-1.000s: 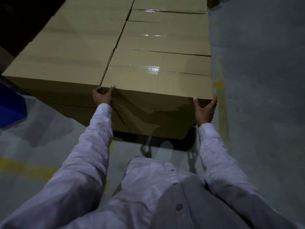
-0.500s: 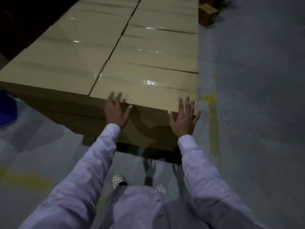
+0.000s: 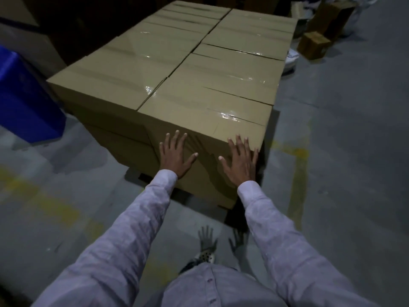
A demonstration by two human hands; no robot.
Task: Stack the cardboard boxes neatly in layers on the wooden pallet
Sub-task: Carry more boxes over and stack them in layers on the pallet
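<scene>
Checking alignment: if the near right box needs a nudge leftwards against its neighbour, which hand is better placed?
Probably the right hand: it lies on the near right box beside its outer corner, close to the side face. The left hand lies near the seam.

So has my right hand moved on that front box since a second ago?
Yes. The right hand left the right edge of the front box and shifted inward onto its near face, fingers spread flat.
</scene>
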